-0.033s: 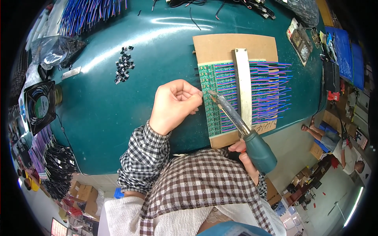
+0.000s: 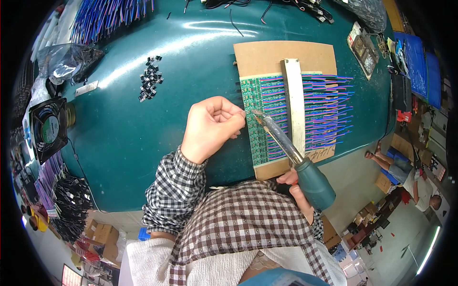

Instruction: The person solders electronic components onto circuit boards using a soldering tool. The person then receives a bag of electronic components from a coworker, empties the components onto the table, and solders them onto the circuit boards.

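My right hand [image 2: 299, 189] grips the dark green handle of a soldering iron [image 2: 281, 138]. The iron's tip rests at or just above the left part of a green circuit board strip [image 2: 255, 138]. Close beside that tip, my left hand [image 2: 213, 125] is closed in a pinch at the strip's left edge; whatever lies between thumb and forefinger is too small to name. Rows of blue, red and black wires [image 2: 329, 109] run rightward from the boards. Across the wires lies a pale metal bar [image 2: 296, 105], and beneath everything is a brown cardboard sheet [image 2: 286, 57].
Small black connectors [image 2: 151, 78] lie heaped on the green tabletop [image 2: 200, 62] to the left. A black fan [image 2: 49, 127] stands at the left edge, below a plastic bag [image 2: 67, 62]. Wire bundles [image 2: 112, 16] lie far left. A small tray [image 2: 363, 50] sits far right; a person [image 2: 420, 186] is beyond.
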The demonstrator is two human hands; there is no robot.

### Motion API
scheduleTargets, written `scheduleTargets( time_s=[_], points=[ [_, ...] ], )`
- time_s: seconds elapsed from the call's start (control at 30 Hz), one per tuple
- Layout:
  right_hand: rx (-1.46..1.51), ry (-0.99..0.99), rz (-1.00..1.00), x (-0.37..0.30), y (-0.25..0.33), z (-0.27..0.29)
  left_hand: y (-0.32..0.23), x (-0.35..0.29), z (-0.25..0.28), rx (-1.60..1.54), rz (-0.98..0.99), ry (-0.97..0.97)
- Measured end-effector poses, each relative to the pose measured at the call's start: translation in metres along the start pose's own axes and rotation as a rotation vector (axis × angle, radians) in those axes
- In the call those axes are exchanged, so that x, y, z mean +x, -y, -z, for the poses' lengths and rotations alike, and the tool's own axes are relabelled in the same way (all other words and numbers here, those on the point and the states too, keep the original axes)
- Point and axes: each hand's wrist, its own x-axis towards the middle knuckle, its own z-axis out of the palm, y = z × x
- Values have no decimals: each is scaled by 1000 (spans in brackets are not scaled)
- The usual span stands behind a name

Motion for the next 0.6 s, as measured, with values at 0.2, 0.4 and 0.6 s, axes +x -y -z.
scheduleTargets(
  time_s=[0.2,0.4,0.6],
  points=[
    [8,6,8,-1,-5,2,1,0,0,1,2,-5],
    [16,-1,-20,-1,-3,1,0,0,0,-1,3,-6],
    [-26,-1,-29,-1,-6,1,1,-1,0,-3,1,-12]
  ],
)
